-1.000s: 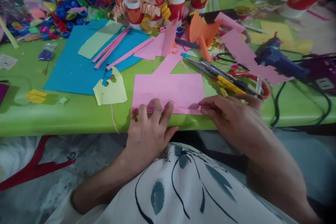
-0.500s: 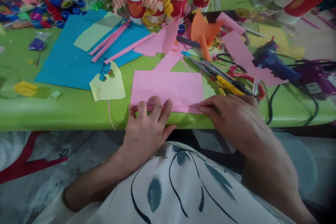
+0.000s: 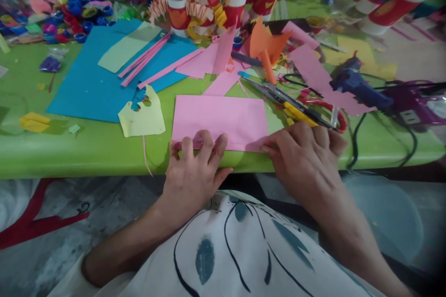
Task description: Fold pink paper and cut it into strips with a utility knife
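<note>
Paper sheet point(image 3: 219, 118), head view: is lying flat at the green table's point(image 3: 87, 158) near edge, centrally.
Left hand point(image 3: 190, 162): is spreading its fingers, pressing the near left edge.
Right hand point(image 3: 303, 160): is pinching the near right corner.
Yellow-black cutter point(image 3: 302, 111): is lying just beyond the right hand.
Glue gun point(image 3: 362, 84): is resting farther right.
Blue sheet point(image 3: 81, 79): is lying far left.

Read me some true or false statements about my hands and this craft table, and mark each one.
1. The left hand rests its fingers on the pink sheet. True.
2. The right hand grips the glue gun. False: the right hand is at the pink sheet's near right corner.
3. A pale green strip lies on the blue sheet. True.
4. The blue sheet is right of the pink sheet. False: it's left.
</note>
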Demonstrator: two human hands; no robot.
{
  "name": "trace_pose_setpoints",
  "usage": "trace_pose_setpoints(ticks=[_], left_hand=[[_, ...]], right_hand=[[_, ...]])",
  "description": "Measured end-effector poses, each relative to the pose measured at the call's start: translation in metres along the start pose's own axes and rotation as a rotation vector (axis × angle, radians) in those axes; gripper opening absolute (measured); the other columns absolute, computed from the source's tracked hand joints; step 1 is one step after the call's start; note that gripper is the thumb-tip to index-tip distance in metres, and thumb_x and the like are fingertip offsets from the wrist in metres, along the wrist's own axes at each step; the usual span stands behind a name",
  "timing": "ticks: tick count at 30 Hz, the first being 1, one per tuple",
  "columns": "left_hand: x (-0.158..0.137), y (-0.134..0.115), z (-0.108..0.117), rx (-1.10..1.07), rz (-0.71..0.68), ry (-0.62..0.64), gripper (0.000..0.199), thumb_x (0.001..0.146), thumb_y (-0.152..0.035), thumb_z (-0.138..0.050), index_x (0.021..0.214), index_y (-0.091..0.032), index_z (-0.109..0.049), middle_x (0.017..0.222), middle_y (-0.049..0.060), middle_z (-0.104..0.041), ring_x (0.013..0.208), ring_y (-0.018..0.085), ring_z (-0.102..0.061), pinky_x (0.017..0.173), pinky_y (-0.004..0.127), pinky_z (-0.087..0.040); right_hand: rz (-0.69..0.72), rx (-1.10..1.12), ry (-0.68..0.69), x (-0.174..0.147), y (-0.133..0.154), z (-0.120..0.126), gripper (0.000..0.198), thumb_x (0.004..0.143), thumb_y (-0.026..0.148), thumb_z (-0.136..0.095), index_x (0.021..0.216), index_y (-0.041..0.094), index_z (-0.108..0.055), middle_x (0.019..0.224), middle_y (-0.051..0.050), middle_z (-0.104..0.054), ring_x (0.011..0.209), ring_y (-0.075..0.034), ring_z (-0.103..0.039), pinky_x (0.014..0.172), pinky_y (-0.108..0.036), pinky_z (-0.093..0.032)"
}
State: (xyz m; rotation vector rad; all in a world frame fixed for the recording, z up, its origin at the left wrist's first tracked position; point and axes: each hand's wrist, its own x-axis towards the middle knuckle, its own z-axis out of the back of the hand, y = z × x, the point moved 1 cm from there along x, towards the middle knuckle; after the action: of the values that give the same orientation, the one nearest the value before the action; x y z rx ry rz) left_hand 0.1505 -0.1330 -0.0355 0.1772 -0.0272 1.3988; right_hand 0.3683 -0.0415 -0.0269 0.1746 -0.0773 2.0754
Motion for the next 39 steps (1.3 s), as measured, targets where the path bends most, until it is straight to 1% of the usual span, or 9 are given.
trace_pose_setpoints(ticks=[4,9,15,18,23,28,33,36,39], left_hand=[[0.0,0.0,0.001,0.056,-0.005,-0.004,0.068,0.11,-0.06,-0.05,0.168,-0.024,-0.046,0.153,0.018,-0.061,0.11,0.036,-0.057,0.092,0.058,-0.056],[0.0,-0.002,0.003,0.095,0.011,0.041,0.068,0.112,-0.059,-0.046,0.171,-0.025,-0.043,0.154,0.016,-0.061,0.113,0.038,-0.058,0.093,0.059,-0.057],[-0.001,-0.002,-0.001,0.057,0.014,-0.013,0.068,0.11,-0.06,-0.05,0.168,-0.025,-0.048,0.153,0.016,-0.063,0.111,0.038,-0.058,0.092,0.059,-0.057],[-0.002,-0.001,-0.002,0.058,0.008,-0.054,0.067,0.109,-0.058,-0.053,0.167,-0.023,-0.05,0.152,0.017,-0.064,0.11,0.039,-0.058,0.089,0.059,-0.058],[-0.005,0.0,-0.007,0.043,0.02,-0.106,0.072,0.107,-0.063,-0.056,0.168,-0.023,-0.049,0.152,0.018,-0.063,0.113,0.04,-0.057,0.091,0.059,-0.058],[-0.006,-0.007,-0.012,0.053,-0.007,-0.188,0.078,0.104,-0.065,-0.063,0.173,-0.047,-0.032,0.161,0.019,-0.052,0.12,0.042,-0.058,0.095,0.067,-0.055],[0.005,-0.015,-0.009,0.022,0.001,-0.066,0.1,0.083,-0.075,-0.081,0.168,-0.061,-0.031,0.162,0.018,-0.05,0.115,0.044,-0.061,0.092,0.079,-0.052],[0.01,-0.014,-0.006,0.092,-0.002,0.013,0.111,0.077,-0.079,-0.082,0.169,-0.065,-0.023,0.158,0.019,-0.052,0.11,0.041,-0.063,0.087,0.073,-0.057],[0.009,-0.01,-0.001,0.136,-0.014,0.073,0.109,0.08,-0.08,-0.078,0.17,-0.063,-0.018,0.159,0.018,-0.052,0.111,0.039,-0.064,0.089,0.068,-0.059]], right_hand=[[-0.013,0.035,-0.049,-0.009,0.01,0.002,0.029,0.109,0.033,-0.049,0.099,0.025,-0.075,0.099,-0.009,-0.073,0.097,-0.029,-0.057,0.093,-0.048,-0.038],[0.054,0.028,-0.234,-0.034,0.012,-0.002,0.017,0.105,0.024,-0.062,0.114,0.028,-0.076,0.111,-0.005,-0.077,0.099,-0.026,-0.056,0.098,-0.047,-0.035],[0.065,-0.121,-0.184,-0.06,0.011,-0.006,0.04,0.104,0.022,-0.061,0.141,0.033,-0.069,0.125,-0.01,-0.072,0.109,-0.028,-0.056,0.104,-0.053,-0.04],[0.096,-0.176,-0.204,-0.058,0.012,-0.004,0.037,0.105,0.023,-0.059,0.14,0.03,-0.07,0.137,-0.01,-0.073,0.119,-0.029,-0.06,0.108,-0.052,-0.043],[0.323,-0.104,-0.203,-0.044,0.012,0.0,0.031,0.105,0.013,-0.057,0.128,0.021,-0.076,0.146,-0.006,-0.074,0.126,-0.021,-0.07,0.117,-0.043,-0.043],[0.318,-0.105,-0.251,-0.04,0.015,0.005,0.017,0.107,0.023,-0.063,0.106,0.023,-0.08,0.137,-0.003,-0.079,0.106,-0.016,-0.077,0.129,-0.048,-0.027],[0.272,-0.074,-0.23,-0.04,0.016,0.007,0.02,0.109,0.025,-0.06,0.111,0.022,-0.08,0.134,-0.004,-0.08,0.1,-0.018,-0.079,0.129,-0.053,-0.025],[0.269,-0.052,-0.249,-0.04,0.015,0.005,0.021,0.108,0.026,-0.06,0.11,0.024,-0.081,0.13,-0.004,-0.081,0.095,-0.019,-0.079,0.127,-0.055,-0.026],[0.254,-0.02,-0.244,-0.04,0.013,0.004,0.021,0.108,0.026,-0.059,0.11,0.026,-0.08,0.129,-0.003,-0.082,0.092,-0.02,-0.079,0.126,-0.055,-0.026]])
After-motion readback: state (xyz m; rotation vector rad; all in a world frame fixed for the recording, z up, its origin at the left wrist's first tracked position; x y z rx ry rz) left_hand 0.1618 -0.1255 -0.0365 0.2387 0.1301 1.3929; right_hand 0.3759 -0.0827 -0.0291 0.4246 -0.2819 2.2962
